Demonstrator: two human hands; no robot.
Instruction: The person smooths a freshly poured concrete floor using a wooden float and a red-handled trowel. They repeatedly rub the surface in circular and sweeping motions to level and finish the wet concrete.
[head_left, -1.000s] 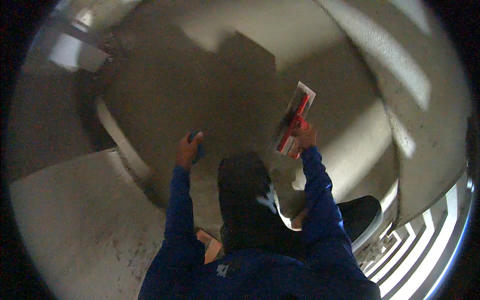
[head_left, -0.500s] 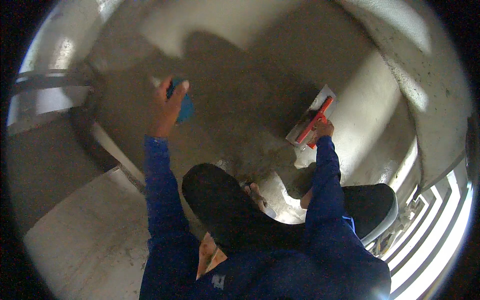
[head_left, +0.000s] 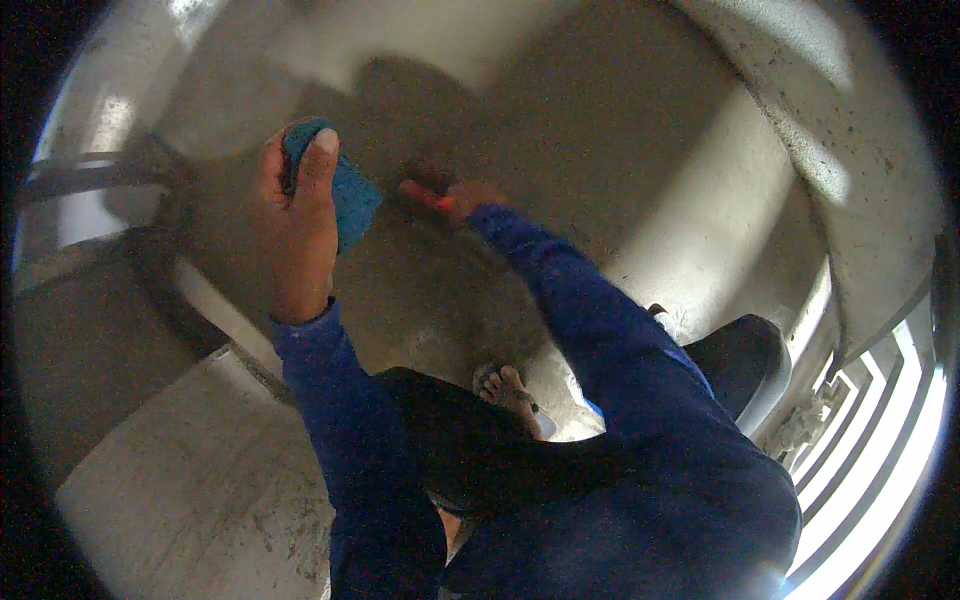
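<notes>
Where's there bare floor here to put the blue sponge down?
Bare grey floor lies lower left, outside the left sleeve. Another bare patch sits right of the right forearm, below the curved wall. It is crowded in the middle: the left hand grips the sponge, the right hand a red tool, a foot below.

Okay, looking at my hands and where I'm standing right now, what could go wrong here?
Your left hand holds the blue sponge with a loose-looking grip, so it might drop. Your right hand is blurred with the red-handled trowel, so a swing could gouge the wall. Your foot in an open sandal is exposed to drips.
</notes>
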